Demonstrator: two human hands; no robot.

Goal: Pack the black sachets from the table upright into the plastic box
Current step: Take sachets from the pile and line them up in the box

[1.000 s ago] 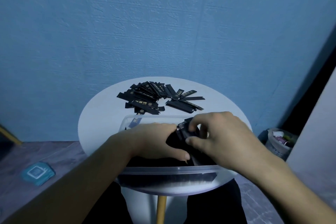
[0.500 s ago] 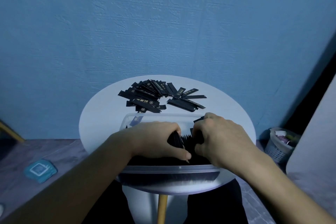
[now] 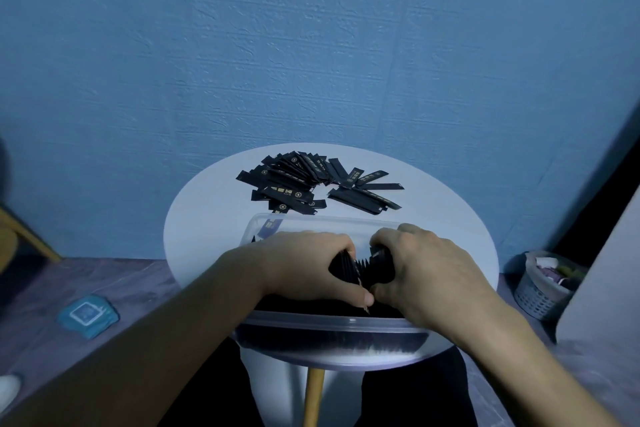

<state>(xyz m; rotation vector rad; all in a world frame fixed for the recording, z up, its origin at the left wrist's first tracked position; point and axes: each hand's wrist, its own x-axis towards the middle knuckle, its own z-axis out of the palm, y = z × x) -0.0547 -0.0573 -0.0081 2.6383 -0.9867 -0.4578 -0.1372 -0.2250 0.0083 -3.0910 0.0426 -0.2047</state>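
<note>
Left grip [image 3: 311, 267] was curled round the packed sachets [image 3: 346, 263], holding them upright; right grip [image 3: 426, 274] pinched a small bundle [image 3: 381, 263] against them, inside the box [image 3: 329, 321]. Probably light, slick and floppy, so I'd squeeze the flat faces mid-length. Loose sachets [image 3: 311, 184] lay beyond on the worktop [image 3: 207, 225].

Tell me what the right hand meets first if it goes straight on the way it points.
The right hand, gripping black sachets in the plastic box, points left. It would likely squeeze those sachets together first, then meet the left hand holding them from the other side. Depth is unclear.
</note>
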